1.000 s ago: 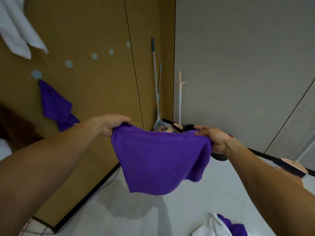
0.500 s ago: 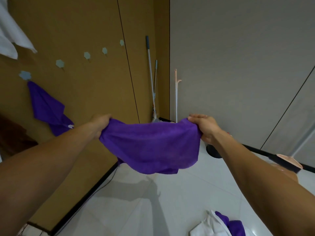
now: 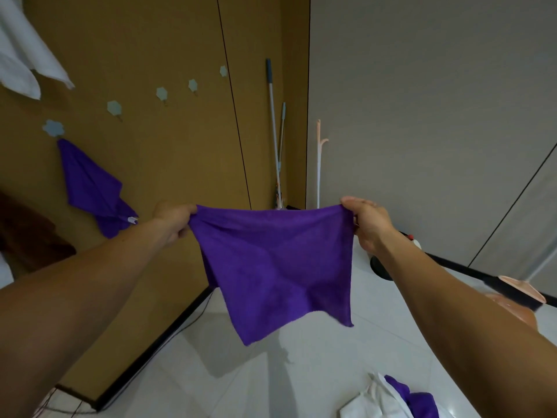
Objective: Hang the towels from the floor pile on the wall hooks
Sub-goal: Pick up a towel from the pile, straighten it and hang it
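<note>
now both hands stretch towel's (image 3: 272, 260) top edge taut.

Purple towel (image 3: 271, 260) aloft, flat, top edge taut

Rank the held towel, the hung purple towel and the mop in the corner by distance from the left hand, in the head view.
1. The held towel: gripped by the left hand at its left corner.
2. The hung purple towel: on the wall, to the left of that hand.
3. The mop: leaning in the far corner, well beyond the hand.
</note>
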### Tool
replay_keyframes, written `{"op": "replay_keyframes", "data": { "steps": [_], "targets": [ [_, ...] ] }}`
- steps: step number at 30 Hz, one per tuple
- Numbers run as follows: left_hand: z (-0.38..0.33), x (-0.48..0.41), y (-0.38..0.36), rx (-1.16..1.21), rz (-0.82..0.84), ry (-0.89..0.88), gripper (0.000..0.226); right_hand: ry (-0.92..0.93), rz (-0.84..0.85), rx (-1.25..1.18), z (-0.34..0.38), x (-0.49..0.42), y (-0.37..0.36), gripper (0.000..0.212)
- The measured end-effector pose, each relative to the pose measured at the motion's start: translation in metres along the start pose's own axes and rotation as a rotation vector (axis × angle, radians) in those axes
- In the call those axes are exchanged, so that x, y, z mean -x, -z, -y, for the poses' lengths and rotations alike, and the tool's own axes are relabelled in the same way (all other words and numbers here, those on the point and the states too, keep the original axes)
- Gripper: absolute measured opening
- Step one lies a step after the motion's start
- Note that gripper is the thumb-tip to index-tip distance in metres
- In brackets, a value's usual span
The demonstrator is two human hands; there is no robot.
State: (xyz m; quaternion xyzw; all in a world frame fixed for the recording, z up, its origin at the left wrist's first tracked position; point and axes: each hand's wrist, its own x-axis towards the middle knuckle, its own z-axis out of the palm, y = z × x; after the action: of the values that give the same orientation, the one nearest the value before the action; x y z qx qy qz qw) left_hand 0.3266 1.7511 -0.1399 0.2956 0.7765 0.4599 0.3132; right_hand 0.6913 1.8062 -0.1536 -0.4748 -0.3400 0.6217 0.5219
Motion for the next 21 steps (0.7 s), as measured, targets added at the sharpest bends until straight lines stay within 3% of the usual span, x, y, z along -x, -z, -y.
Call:
{"op": "replay_keyframes", "data": {
  "steps": [7,13,15,21],
  "targets": [
    [0.001,0.006,0.007,0.102,0.054,-0.003,0.007,-0.088,0.059,-0.051,-0.003,-0.002,0.006,0.042],
    [0.002,0.010,0.005,0.215,0.255,-0.056,0.014,-0.023,0.024,-0.131,-0.001,-0.002,0.010,0.020],
    [0.001,0.012,0.001,0.210,0.228,-0.061,0.017,-0.005,-0.024,-0.188,0.001,-0.003,0.012,0.019],
    [0.001,0.016,-0.009,0.087,0.135,-0.129,0.019,-0.039,-0.016,-0.148,0.005,-0.003,0.021,0.044]
  ]
}}
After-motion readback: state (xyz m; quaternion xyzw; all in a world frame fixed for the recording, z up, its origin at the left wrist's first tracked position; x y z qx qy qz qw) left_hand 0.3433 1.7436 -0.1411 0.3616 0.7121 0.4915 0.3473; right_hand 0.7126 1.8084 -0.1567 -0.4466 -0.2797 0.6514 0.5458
